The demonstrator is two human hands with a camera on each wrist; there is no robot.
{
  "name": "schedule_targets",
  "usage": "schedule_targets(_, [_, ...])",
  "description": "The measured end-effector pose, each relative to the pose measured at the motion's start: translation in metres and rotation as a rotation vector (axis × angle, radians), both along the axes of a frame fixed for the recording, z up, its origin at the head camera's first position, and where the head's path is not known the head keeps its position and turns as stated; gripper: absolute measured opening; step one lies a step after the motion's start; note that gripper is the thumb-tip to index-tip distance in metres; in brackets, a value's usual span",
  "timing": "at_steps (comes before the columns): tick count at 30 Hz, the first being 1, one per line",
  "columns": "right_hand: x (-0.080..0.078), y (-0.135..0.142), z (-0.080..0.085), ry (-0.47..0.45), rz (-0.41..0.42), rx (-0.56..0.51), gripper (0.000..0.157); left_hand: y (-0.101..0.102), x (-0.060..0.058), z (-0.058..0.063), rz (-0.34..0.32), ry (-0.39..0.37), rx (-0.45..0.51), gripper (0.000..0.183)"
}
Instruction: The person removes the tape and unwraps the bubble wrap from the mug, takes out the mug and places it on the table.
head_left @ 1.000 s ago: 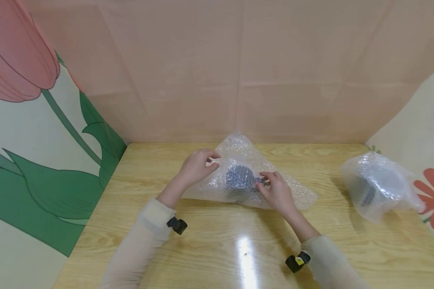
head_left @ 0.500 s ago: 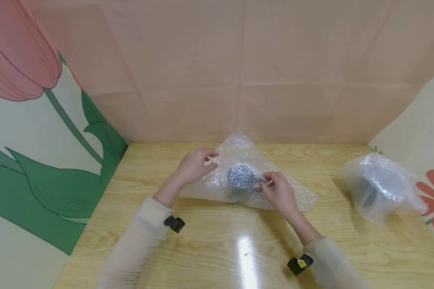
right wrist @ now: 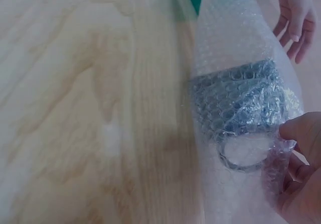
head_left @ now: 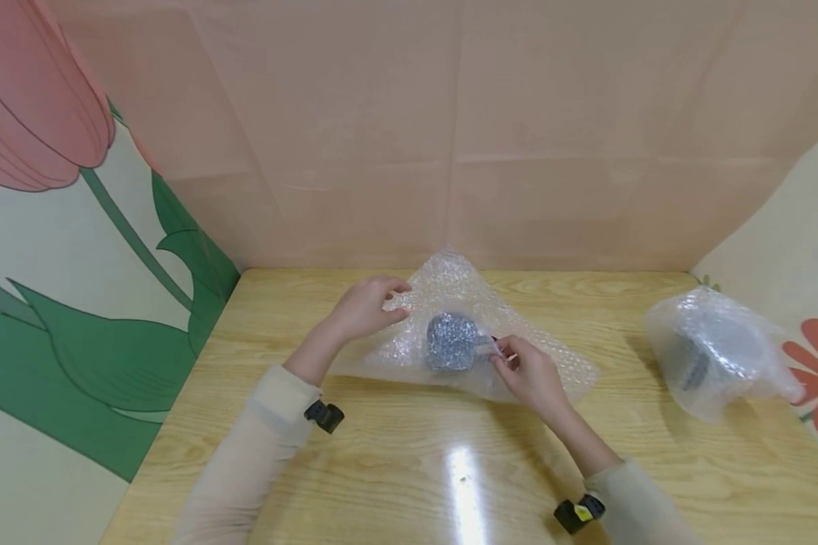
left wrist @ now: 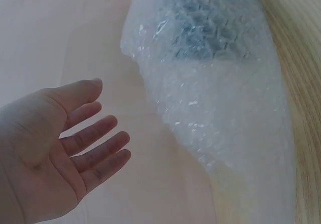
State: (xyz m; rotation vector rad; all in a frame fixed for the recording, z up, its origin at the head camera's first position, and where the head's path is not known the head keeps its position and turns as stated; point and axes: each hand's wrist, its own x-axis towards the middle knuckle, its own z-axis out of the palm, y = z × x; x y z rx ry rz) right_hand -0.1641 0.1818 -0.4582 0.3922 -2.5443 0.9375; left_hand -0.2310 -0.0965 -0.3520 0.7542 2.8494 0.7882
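A dark grey-blue mug [head_left: 451, 342] lies under a sheet of bubble wrap [head_left: 450, 276] near the table's back edge. Through the wrap, the right wrist view shows the mug [right wrist: 238, 96] with its ring-shaped handle [right wrist: 242, 168]. My right hand [head_left: 530, 372] pinches a fold of the bubble wrap beside that handle, thumb against fingers. Left of the mug, my left hand [head_left: 368, 306] has its fingers loosely bent and holds nothing. In the left wrist view this hand [left wrist: 65, 148] is apart from the bubble wrap [left wrist: 200, 113].
A second bubble-wrapped bundle [head_left: 719, 352], with something dark inside, stands on the right of the wooden table [head_left: 382, 462]. A pinkish backdrop [head_left: 450, 129] rises behind the table, and flower-printed panels [head_left: 88, 363] flank it.
The mug has tipped, its outline going from round to squarer. My right hand has shifted slightly towards me with the wrap. My left hand has drawn back a little to the left.
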Motion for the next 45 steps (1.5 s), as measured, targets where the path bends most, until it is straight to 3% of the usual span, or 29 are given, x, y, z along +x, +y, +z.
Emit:
schedule_targets(18, [0.025,0.002,-0.005,0.002,0.159,0.062,0.017,-0.002,-0.005,-0.007,-0.101,-0.01,-0.034,0.049])
schedule_targets(29, [0.035,0.005,-0.006,-0.092,0.211,0.073,0.016,0.004,-0.011,-0.02,-0.146,-0.041,-0.032,0.051])
schedule_targets(36, [0.043,0.006,-0.012,-0.057,0.291,0.048,0.019,0.01,-0.01,-0.027,-0.178,-0.044,-0.032,0.054])
schedule_targets(45, [0.047,0.003,-0.012,-0.131,0.344,0.046,0.018,0.019,-0.008,-0.034,-0.204,-0.092,-0.011,0.069])
